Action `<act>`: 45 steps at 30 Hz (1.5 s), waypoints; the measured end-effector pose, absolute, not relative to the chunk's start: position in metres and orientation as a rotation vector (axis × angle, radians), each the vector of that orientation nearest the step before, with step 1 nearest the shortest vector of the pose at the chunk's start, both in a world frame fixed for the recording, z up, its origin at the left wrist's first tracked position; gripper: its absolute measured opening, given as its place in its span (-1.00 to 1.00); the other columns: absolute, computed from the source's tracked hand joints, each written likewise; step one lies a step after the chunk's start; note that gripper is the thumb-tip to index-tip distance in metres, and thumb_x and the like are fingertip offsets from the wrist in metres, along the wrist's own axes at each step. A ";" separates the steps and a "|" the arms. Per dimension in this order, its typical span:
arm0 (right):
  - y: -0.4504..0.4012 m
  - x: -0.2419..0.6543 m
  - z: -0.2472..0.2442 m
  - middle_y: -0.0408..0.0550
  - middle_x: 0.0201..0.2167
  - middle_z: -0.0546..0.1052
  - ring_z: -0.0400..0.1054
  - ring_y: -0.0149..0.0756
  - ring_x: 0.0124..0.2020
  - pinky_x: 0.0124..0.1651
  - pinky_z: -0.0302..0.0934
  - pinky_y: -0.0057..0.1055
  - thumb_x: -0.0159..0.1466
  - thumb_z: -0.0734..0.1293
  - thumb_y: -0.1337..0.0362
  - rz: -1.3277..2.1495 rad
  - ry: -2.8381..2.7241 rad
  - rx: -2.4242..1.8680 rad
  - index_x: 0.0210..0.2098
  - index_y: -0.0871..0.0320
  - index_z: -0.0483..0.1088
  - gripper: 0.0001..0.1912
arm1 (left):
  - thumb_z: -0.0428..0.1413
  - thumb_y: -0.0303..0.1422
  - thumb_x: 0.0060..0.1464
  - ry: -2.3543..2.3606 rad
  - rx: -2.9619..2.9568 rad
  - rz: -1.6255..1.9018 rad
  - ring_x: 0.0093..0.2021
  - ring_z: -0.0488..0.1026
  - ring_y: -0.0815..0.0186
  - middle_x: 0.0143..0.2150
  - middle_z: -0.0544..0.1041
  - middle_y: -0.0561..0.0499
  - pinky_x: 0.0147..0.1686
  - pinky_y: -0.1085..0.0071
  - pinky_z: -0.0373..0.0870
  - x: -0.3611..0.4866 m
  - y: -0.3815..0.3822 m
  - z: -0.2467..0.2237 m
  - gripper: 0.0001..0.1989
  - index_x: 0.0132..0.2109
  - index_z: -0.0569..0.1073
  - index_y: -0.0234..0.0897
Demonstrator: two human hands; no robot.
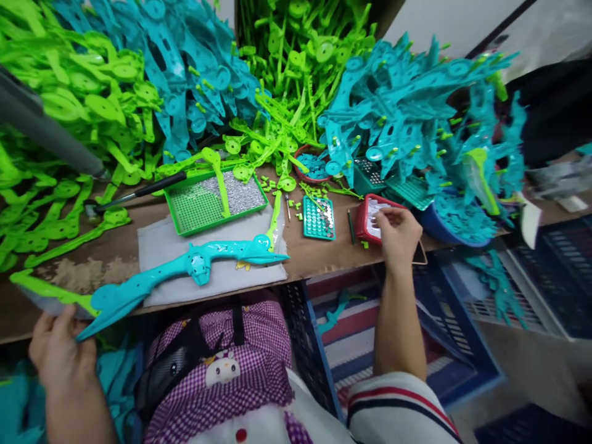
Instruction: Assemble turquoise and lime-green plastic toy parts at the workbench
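Note:
A long turquoise plastic part (160,271) with a light-green arm at each end lies across a pale cloth (155,237) at the table's front edge. My left hand (65,345) grips its left end, where the green arm (53,287) joins the turquoise body. A clear film seems to cover that arm. My right hand (398,234) is at a red box (363,219) holding white pieces, thumb and fingertips pinched together over it. Whatever is between those fingertips is too small to make out.
A green tray (185,229) of small metal pieces, a screwdriver (143,190) and a turquoise tray (311,228) of round silver pieces lie on the table. Heaped green parts (92,86) and turquoise parts (393,92) rise behind. Below right stands a blue crate (481,376).

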State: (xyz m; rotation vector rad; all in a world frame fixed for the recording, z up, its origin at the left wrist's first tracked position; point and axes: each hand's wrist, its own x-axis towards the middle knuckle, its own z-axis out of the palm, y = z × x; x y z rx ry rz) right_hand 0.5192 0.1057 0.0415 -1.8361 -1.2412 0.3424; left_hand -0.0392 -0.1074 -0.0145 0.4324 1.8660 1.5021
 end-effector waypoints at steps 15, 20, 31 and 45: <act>0.052 0.278 -0.006 -0.15 -0.53 0.44 0.32 -0.33 -0.45 -0.27 0.23 -0.37 0.15 0.24 0.25 0.902 -1.768 -1.395 -0.46 0.09 0.35 -0.91 | 0.34 -0.30 -0.44 1.987 0.194 2.050 -0.37 0.38 0.42 -0.45 0.47 0.20 -0.22 0.44 0.39 -0.033 -0.097 -0.042 -0.67 -0.42 0.44 -0.26; 0.049 0.277 -0.008 -0.15 -0.53 0.46 0.32 -0.34 -0.47 -0.30 0.23 -0.39 0.17 0.24 0.28 0.829 -1.869 -1.316 -0.48 0.08 0.33 -0.89 | 0.32 -0.34 -0.50 1.967 0.127 2.076 -0.39 0.33 0.47 -0.47 0.44 0.20 -0.26 0.51 0.33 -0.029 -0.094 -0.039 -0.63 -0.40 0.43 -0.30; 0.050 0.275 -0.005 -0.09 -0.48 0.54 0.40 -0.26 -0.41 -0.31 0.18 -0.38 0.16 0.26 0.27 0.874 -2.016 -1.451 -0.48 0.08 0.33 -0.90 | 0.37 -0.33 -0.52 1.891 0.143 2.207 -0.21 0.41 0.38 -0.25 0.51 0.12 -0.05 0.41 0.34 -0.025 -0.097 -0.045 -0.44 -0.22 0.46 -0.30; 0.078 0.365 -0.004 0.01 -0.19 0.50 0.38 -0.25 -0.22 -0.15 0.31 -0.26 0.15 0.34 -0.10 0.530 -1.263 -1.587 -0.11 0.15 0.43 -0.51 | 0.33 -0.28 -0.48 1.975 0.242 2.191 -0.23 0.43 0.33 -0.35 0.51 0.15 -0.01 0.32 0.39 -0.035 -0.106 -0.055 -0.54 -0.30 0.46 -0.27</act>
